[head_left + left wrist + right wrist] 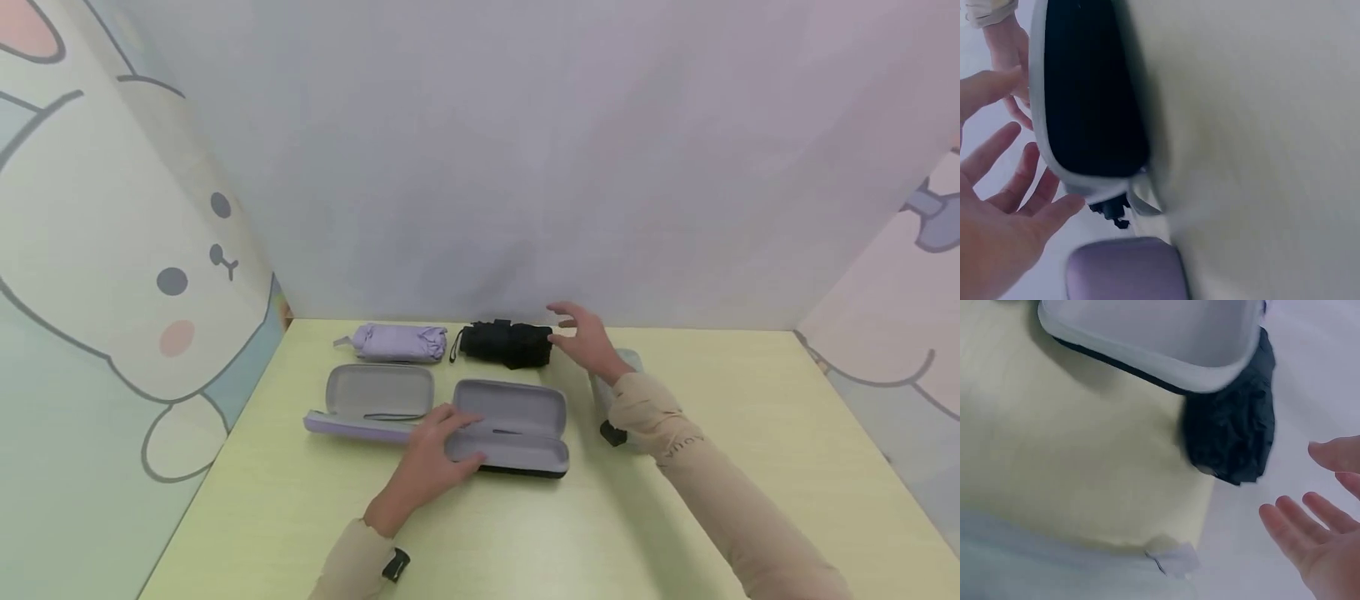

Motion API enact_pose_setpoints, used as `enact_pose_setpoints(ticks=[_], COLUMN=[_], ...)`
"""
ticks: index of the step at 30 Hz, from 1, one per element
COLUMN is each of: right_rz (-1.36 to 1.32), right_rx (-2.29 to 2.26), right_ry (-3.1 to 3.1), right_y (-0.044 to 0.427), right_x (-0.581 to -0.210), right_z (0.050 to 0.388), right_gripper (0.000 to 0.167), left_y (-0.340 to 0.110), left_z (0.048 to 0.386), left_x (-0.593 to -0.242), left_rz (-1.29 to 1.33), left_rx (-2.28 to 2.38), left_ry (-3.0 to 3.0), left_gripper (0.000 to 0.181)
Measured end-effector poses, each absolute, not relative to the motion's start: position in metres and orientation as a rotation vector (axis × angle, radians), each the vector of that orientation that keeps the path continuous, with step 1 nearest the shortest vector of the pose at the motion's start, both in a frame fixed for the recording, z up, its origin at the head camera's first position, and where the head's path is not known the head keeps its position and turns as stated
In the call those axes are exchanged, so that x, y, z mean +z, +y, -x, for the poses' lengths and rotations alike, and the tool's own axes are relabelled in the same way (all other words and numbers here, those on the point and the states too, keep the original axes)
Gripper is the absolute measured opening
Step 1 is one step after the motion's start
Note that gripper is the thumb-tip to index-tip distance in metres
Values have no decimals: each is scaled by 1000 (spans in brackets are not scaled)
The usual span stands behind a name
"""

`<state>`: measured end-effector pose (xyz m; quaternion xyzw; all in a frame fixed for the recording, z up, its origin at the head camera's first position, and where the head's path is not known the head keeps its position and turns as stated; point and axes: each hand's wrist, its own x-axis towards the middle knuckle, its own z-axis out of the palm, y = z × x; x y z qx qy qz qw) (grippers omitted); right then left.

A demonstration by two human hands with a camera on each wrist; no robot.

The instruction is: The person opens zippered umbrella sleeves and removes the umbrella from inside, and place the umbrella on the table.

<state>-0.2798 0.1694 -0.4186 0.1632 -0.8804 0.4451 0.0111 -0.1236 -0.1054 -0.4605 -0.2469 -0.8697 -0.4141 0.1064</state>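
Observation:
Over the left end of an opened black case with grey lining (517,408), my left hand (435,458) hovers or touches, fingers spread; contact cannot be told. In the left wrist view that hand (1004,231) is beside the case's black outer shell (1091,87). My right hand (588,342) is at the right end of a folded black umbrella (510,343), fingers apart. The right wrist view has a gap between the right hand (1322,537) and the black umbrella (1232,425); nothing is held.
A folded lilac umbrella (401,342) lies at the back left, behind an opened lilac case (381,390). Under my right forearm is a pale green item (628,360) with a black end. A wall stands along the table's back edge.

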Motion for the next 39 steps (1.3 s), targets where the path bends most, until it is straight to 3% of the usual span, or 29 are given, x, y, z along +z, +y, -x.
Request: enact_pose_setpoints(ticks=[7,20,32,39], right_rz=[-468,-473,-482,-457], right_rx=[1404,1220,1199,1270], right_ry=[-2653,-2702,-2868,-2944], right_y=[198,247,276,288], right_x=[-393,-384,-396,-407], right_z=[273,276,285,290], right_gripper=[38,24,18,21], left_y=[-76,-13,53,93], left_z=[124,128,125,126], left_x=[-445,-430,-425,-426], left_rz=[717,742,653,490], left_rx=[-1268,-1418,-1311,-1480], left_ry=[-2601,-2508,-2539,-2632], left_gripper=[46,44,38,35])
